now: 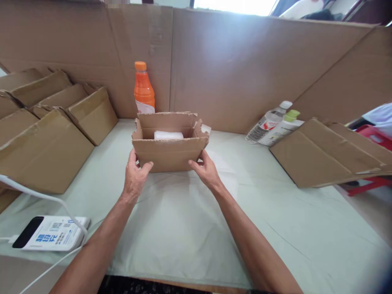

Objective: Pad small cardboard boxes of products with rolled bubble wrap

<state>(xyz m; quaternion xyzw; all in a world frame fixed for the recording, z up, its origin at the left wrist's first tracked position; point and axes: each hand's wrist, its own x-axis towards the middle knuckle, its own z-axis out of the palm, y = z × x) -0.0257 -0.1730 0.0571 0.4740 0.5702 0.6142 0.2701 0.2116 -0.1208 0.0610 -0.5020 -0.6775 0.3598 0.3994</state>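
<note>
Pale green table, cardboard wall behind. Far left of hands: folded cartons, white power bank. Left hand and right hand apart, gripping lower corners of open cardboard box between them. Beyond: orange bottle. Right: two bottles lying down.

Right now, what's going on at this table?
A person holds an open cardboard box at its near bottom corners, left hand on one side, right hand on the other. Something white lies inside. An orange bottle stands behind it, folded boxes stacked left, flat cardboard and two bottles right.
</note>
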